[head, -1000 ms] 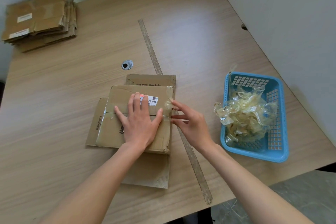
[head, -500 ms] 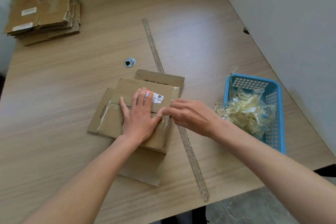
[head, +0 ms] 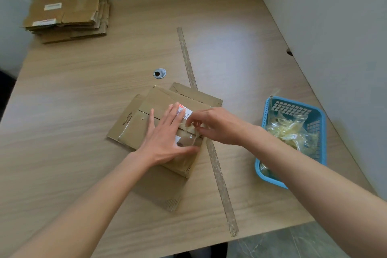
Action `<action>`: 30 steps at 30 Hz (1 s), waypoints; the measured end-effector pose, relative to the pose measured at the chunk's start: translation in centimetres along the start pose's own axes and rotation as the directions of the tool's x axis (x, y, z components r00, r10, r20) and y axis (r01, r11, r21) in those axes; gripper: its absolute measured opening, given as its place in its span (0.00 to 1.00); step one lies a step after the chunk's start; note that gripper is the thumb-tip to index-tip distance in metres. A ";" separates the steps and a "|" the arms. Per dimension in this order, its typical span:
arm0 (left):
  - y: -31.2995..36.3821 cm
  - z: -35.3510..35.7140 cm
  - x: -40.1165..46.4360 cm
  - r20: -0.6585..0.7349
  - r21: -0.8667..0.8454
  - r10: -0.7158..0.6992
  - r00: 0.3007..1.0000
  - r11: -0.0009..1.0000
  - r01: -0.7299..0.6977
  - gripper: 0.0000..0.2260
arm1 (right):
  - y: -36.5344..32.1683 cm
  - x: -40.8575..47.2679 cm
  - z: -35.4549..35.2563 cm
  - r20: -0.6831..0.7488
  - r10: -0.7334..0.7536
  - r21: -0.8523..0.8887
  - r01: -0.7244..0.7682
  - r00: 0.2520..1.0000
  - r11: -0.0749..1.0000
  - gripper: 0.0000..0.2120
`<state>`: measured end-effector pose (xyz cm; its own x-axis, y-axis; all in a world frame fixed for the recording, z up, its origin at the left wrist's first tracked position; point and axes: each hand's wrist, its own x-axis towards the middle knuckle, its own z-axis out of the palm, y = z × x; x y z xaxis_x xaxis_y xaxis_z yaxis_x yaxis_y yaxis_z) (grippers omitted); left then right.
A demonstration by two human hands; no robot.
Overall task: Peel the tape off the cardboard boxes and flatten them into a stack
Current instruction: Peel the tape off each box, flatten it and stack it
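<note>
A brown cardboard box [head: 138, 125] lies flat-ish in the middle of the table, on top of another cardboard sheet [head: 165, 190]. My left hand [head: 167, 138] presses down on the box with straight, spread fingers. My right hand [head: 217, 125] reaches over the box's right end and pinches a strip of clear tape [head: 189, 126] that is lifted off the seam beside a white and red label [head: 184, 112]. A stack of flattened boxes [head: 67, 12] sits at the table's far left corner.
A blue plastic basket [head: 314, 153] holding crumpled clear tape stands at the right, near the table edge. A long strip of worn tape [head: 188, 63] runs across the tabletop. A round metal cable hole [head: 159, 73] lies behind the box. Walls close in at right and back.
My right hand has moved left from the box's right edge onto its top seam and now pinches lifted tape. The left hand has stayed pressing on the box.
</note>
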<state>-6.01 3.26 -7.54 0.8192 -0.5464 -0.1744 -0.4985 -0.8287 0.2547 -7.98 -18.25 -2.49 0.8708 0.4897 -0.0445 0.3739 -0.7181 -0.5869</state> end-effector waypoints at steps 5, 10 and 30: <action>1.7 0.9 -0.8 -0.168 -0.225 -0.066 0.983 0.974 0.027 0.41 | -0.4 -0.9 0.6 -0.037 -0.006 0.007 0.006 0.999 1.000 0.13; 0.0 1.2 -2.0 -0.237 -0.258 0.040 0.971 0.961 -0.102 0.34 | -0.6 -2.3 2.0 -0.092 0.030 0.089 -0.022 0.995 0.996 0.15; -5.2 -1.7 -5.0 -0.156 -0.329 -0.078 0.985 0.944 0.023 0.22 | -3.5 -2.0 5.7 -0.227 0.192 -0.026 -0.203 0.955 0.979 0.30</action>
<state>-7.04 10.52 -6.42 0.8900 -0.4540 -0.0432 -0.3583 -0.7547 0.5496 -12.83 -13.85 -4.97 0.9756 0.2176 0.0280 0.1975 -0.8153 -0.5444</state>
